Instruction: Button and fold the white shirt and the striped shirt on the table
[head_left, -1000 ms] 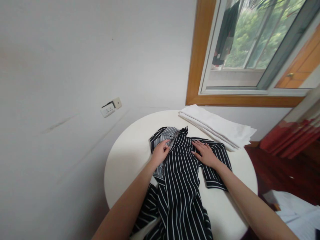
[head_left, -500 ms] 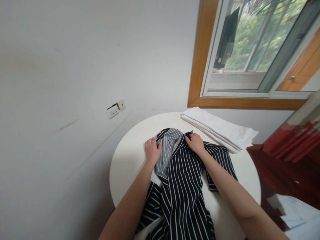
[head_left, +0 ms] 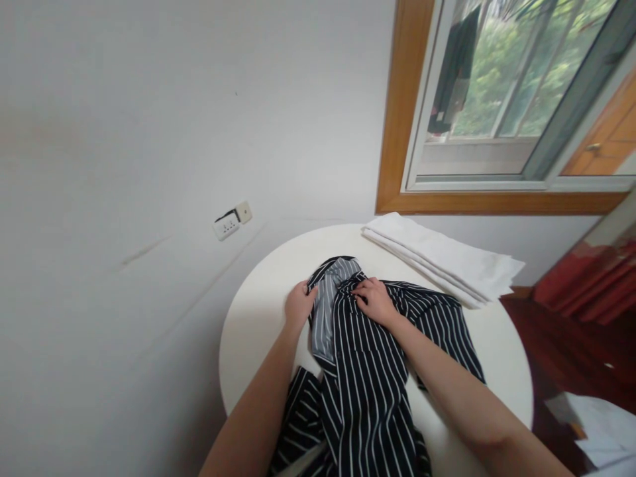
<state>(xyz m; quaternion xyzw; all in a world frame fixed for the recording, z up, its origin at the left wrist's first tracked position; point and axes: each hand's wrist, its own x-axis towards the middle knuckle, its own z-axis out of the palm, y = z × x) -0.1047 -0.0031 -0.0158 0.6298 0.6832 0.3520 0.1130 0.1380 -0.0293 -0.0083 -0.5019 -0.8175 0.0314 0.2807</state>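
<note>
A black-and-white striped shirt [head_left: 370, 371] lies spread over a round white table [head_left: 258, 298], running off toward the bottom of the view. Its paler inner side [head_left: 325, 318] shows near the collar end. My left hand [head_left: 299, 305] is closed on the shirt's left edge, thumb on the pale lining. Across the upper front, my right hand [head_left: 375, 301] has its curled fingers pinching the striped cloth. A sleeve [head_left: 450, 331] spreads out to the right, partly under my right forearm.
Folded white cloth [head_left: 442, 258] lies at the table's back right. Behind the table are a white wall with a socket [head_left: 227, 226] and a wood-framed window [head_left: 497, 202]. A red-and-cream curtain [head_left: 591, 278] hangs at right; white items [head_left: 596, 417] are below it.
My right hand has moved slightly left and toward me, laying the lifted collar-side cloth lower. My left hand has shifted slightly down and its fingers have closed on the edge.
</note>
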